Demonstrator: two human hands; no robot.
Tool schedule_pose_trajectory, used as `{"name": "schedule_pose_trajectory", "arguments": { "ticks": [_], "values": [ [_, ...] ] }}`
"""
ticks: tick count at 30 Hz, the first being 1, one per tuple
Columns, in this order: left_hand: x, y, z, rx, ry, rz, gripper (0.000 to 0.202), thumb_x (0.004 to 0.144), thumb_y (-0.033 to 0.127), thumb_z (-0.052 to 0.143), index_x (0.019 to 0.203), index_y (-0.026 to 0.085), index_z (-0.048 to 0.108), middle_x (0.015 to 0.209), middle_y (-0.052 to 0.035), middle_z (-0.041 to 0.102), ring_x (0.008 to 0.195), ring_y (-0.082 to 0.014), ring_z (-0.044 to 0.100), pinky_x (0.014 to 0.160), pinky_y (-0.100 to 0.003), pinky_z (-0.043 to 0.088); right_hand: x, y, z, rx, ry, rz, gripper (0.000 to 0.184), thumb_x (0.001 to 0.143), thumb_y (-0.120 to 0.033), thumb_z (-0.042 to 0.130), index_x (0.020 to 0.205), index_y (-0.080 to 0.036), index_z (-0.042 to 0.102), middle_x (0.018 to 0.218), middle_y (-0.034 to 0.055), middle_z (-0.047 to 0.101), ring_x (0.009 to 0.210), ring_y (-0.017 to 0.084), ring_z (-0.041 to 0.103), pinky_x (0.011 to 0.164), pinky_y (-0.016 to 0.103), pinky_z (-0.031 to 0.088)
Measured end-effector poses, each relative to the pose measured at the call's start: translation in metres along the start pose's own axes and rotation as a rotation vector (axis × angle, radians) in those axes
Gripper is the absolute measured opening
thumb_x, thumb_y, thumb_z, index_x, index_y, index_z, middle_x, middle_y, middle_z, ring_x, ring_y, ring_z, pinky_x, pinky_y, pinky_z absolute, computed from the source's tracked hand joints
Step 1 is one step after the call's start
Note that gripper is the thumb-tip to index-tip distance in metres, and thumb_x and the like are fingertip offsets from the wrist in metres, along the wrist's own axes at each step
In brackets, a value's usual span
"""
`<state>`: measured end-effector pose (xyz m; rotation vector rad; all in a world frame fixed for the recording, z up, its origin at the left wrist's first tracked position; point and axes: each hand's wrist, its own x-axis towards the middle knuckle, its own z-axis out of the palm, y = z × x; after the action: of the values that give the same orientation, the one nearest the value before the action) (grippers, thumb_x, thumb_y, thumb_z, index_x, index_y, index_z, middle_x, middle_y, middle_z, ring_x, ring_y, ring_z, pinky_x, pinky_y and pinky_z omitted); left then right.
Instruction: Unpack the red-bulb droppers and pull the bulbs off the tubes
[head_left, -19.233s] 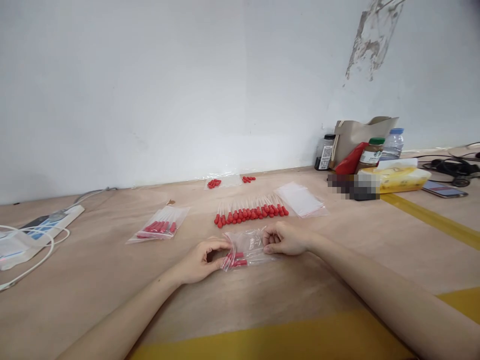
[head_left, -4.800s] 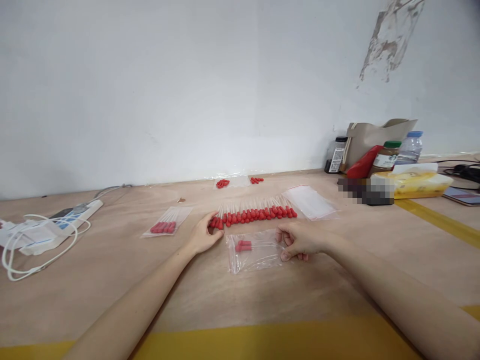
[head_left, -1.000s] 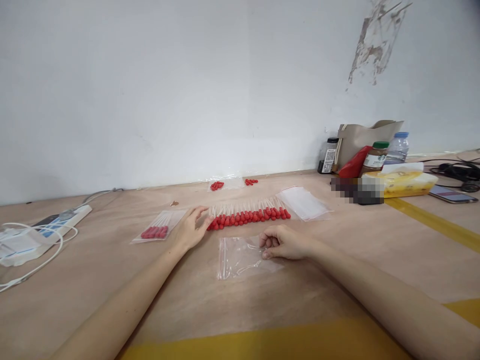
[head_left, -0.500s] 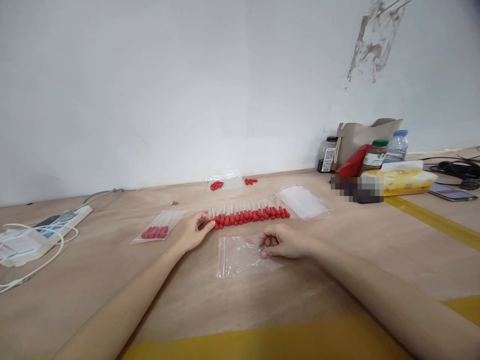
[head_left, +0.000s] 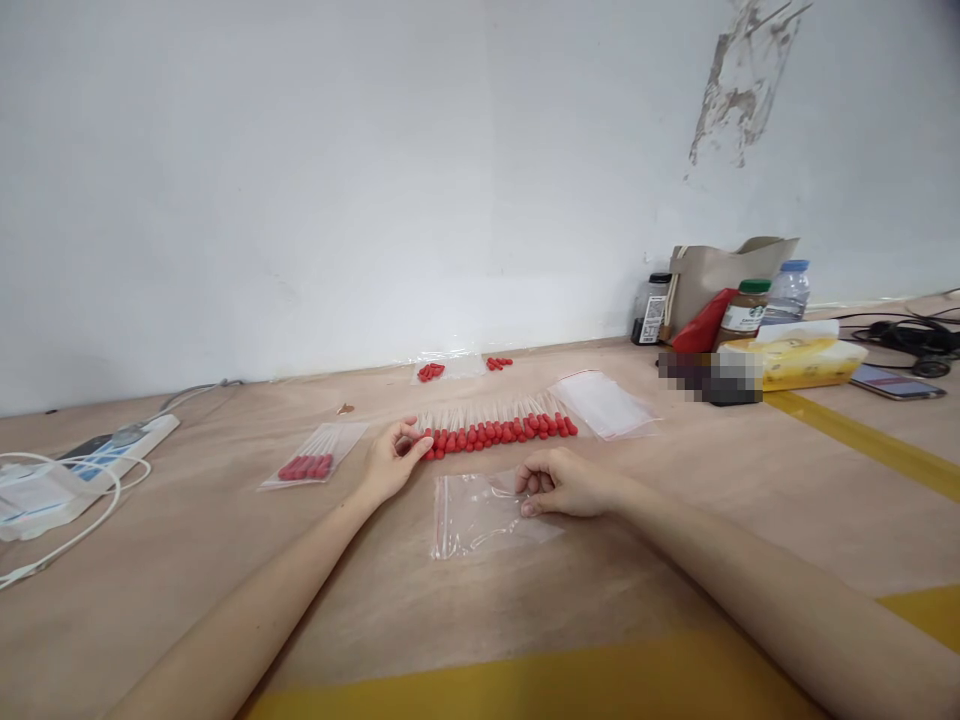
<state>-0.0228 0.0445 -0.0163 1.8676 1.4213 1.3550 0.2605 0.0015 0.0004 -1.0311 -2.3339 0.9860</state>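
A row of thin pale sticks with red bulbous ends (head_left: pixel 495 432) lies side by side on the table, red ends toward me. At the row's left end, my left hand (head_left: pixel 394 460) is closed, thumb and curled fingers around an outermost red-ended stick. In front of the row lies a clear zip bag (head_left: pixel 472 515), flat, its zip edge to the left. My right hand (head_left: pixel 566 483) pinches the bag near its right end, fingers curled. To the left, another zip bag (head_left: pixel 337 445) holds several red-ended sticks.
A stack of clear bags (head_left: pixel 604 405) lies right of the row. Loose red pieces (head_left: pixel 431 372) sit near the wall. A power strip (head_left: pixel 127 455) with white cables is at left. Tissue pack (head_left: pixel 802 365), jar (head_left: pixel 742 315), water bottle (head_left: pixel 789 290) and phone (head_left: pixel 896 380) stand or lie at right.
The whole view has shifted very slightly. Both hands keep nearly the same places and poses, and the sticks and bags lie as before.
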Motion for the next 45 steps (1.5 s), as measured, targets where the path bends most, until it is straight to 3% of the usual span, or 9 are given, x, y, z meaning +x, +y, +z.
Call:
{"name": "schedule_pose_trajectory", "arguments": {
  "ticks": [8,16,19,23,27,30,34,40,45],
  "values": [
    [-0.003,0.005,-0.006,0.059,-0.120,-0.029,0.058,0.054,0.040,0.071,0.103,0.021,0.045,0.122,-0.0059,0.048,0.114,-0.0219,0.046,0.093,-0.034,0.039,0.001,0.001,0.000,-0.005,0.007,-0.016,0.028,0.061,-0.034,0.068,0.081,-0.016,0.061,0.065,-0.0019,0.056,0.058,0.009,0.049,0.051,0.019,0.037],
    [-0.004,0.016,-0.014,0.050,-0.292,-0.083,0.068,0.058,0.039,0.070,0.115,0.021,0.037,0.128,-0.0093,0.044,0.122,-0.0213,0.037,0.100,-0.035,0.032,0.000,0.001,0.000,0.002,-0.002,-0.014,0.028,0.063,-0.034,0.067,0.082,-0.015,0.061,0.065,-0.0013,0.056,0.058,0.010,0.050,0.051,0.019,0.038],
    [-0.007,0.022,-0.018,0.112,-0.229,-0.064,0.067,0.063,0.041,0.066,0.119,0.021,0.035,0.129,-0.0103,0.042,0.120,-0.0217,0.040,0.097,-0.035,0.036,0.000,0.003,0.000,-0.006,-0.006,-0.015,0.029,0.063,-0.035,0.067,0.083,-0.015,0.061,0.065,-0.0014,0.056,0.058,0.009,0.049,0.050,0.019,0.037],
    [-0.018,0.042,-0.023,0.359,-0.092,0.111,0.038,0.076,0.042,0.053,0.106,0.019,0.051,0.117,-0.0087,0.052,0.105,-0.0217,0.052,0.090,-0.038,0.041,-0.002,0.002,-0.001,-0.053,-0.009,-0.031,0.030,0.063,-0.036,0.066,0.085,-0.016,0.061,0.065,-0.0019,0.055,0.058,0.009,0.048,0.050,0.019,0.036],
    [-0.044,0.069,-0.017,0.452,-0.519,0.435,0.030,0.086,0.034,0.039,0.108,0.021,0.056,0.120,-0.0057,0.052,0.114,-0.0188,0.045,0.098,-0.036,0.034,-0.004,-0.003,-0.003,-0.118,-0.007,-0.079,0.035,0.060,-0.040,0.069,0.085,-0.017,0.062,0.067,-0.0019,0.055,0.061,0.009,0.048,0.051,0.019,0.035],
    [-0.060,0.076,-0.011,0.540,-0.825,0.506,0.047,0.088,0.038,0.036,0.133,0.025,0.030,0.141,-0.0047,0.027,0.130,-0.0203,0.022,0.106,-0.040,0.019,-0.004,-0.007,-0.003,-0.161,0.002,-0.103,0.039,0.058,-0.044,0.069,0.084,-0.016,0.062,0.069,-0.0009,0.054,0.063,0.010,0.048,0.054,0.020,0.037],
    [-0.069,0.072,-0.008,0.627,-0.959,0.492,0.054,0.089,0.043,0.029,0.137,0.029,0.010,0.145,-0.0022,0.009,0.132,-0.0207,0.009,0.107,-0.046,0.007,-0.001,-0.007,0.000,-0.309,0.191,-0.091,0.035,0.064,-0.044,0.065,0.085,-0.016,0.061,0.084,0.0040,0.055,0.073,0.014,0.051,0.064,0.024,0.039],
    [-0.063,0.070,-0.015,0.554,-0.777,0.465,0.048,0.088,0.041,0.033,0.134,0.028,0.027,0.142,-0.0014,0.024,0.130,-0.0183,0.020,0.106,-0.038,0.022,0.009,0.000,0.002,-0.324,0.195,0.082,0.036,0.063,-0.044,0.066,0.087,-0.018,0.059,0.083,0.0037,0.059,0.072,0.016,0.053,0.060,0.024,0.037],
    [-0.031,0.044,-0.085,0.673,-0.363,0.302,0.040,0.082,0.046,0.043,0.111,0.020,0.055,0.115,-0.0065,0.056,0.107,-0.0220,0.050,0.093,-0.037,0.039,0.007,-0.004,0.004,-0.274,0.138,0.089,0.024,0.064,-0.041,0.064,0.067,-0.017,0.058,0.065,0.0000,0.058,0.058,0.012,0.051,0.050,0.021,0.031]
  ]
}}
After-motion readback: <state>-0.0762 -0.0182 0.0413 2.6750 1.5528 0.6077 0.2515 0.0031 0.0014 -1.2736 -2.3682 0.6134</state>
